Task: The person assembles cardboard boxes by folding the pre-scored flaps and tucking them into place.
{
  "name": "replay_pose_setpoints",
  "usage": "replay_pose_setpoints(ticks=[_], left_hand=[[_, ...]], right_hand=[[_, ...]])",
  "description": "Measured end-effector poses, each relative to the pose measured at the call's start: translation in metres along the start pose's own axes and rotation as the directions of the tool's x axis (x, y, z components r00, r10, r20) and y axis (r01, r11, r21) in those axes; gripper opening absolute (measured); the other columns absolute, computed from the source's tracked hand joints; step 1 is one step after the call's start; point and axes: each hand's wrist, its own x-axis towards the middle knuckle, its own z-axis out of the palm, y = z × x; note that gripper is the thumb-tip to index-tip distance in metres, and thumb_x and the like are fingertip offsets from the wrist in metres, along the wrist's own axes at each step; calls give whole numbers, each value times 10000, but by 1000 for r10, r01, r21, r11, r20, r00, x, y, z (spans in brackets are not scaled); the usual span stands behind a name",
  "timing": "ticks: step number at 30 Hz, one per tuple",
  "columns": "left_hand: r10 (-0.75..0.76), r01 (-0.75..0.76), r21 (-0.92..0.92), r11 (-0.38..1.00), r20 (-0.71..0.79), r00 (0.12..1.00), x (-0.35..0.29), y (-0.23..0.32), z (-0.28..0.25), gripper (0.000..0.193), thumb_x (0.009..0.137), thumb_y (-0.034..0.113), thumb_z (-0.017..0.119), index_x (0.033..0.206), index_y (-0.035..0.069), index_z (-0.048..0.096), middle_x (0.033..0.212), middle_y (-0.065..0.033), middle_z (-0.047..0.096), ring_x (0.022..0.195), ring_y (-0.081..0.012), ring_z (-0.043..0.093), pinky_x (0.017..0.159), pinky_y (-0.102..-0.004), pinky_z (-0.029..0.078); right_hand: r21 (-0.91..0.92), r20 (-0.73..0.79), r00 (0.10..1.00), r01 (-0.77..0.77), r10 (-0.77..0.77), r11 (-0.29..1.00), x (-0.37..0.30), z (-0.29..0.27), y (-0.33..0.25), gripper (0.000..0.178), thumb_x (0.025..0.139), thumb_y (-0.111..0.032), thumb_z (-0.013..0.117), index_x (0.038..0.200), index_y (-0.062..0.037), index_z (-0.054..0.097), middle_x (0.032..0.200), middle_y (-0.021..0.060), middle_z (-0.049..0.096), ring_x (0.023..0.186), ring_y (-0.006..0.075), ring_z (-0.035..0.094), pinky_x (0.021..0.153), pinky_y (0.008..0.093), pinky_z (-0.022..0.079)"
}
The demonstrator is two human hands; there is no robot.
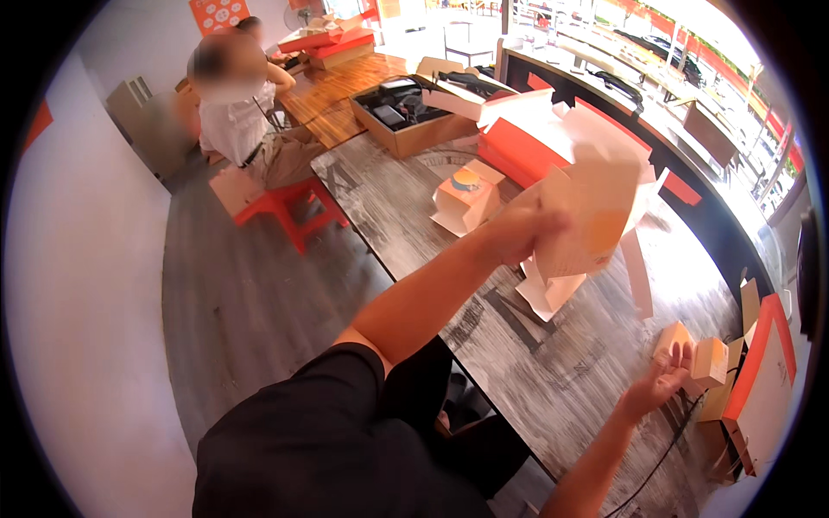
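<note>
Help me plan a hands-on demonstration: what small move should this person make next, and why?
Probably close the right hand around the small orange-and-white box beside its fingers. The hand is already there, though its grip is unclear, while the left hand is occupied, holding a pale carton above the grey table.

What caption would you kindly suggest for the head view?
Left hand holding a carton above the table, right hand at small boxes.

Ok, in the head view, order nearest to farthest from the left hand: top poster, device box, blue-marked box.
1. Blue-marked box: left of the left hand.
2. Device box: farther up the table.
3. Top poster: far wall.
</note>
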Motion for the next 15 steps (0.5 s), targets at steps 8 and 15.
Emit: replay_pose_setpoints(ticks=[8,15], left_hand=[[206,13,-540,841,343,917,-15,-35,-6,851,803,371,845,1456,10,436,1372,-121,570,1250,-222,590,1002,-395,520],[-100,173,-265,949,270,958,-1,-94,4,811,862,359,818,1480,11,424,1352,-103,577,1241,-190,568,1013,-378,499]], right_hand=[[29,35,997,-73,72,997,0,1,-10,417,1038,-102,525,1415,39,419,1380,120,499,1267,223,509,1055,346,428],[57,138,989,-58,50,997,-9,5,0,426,1033,-116,546,1419,25,435,1392,113,512,1188,206,528,1046,342,424]])
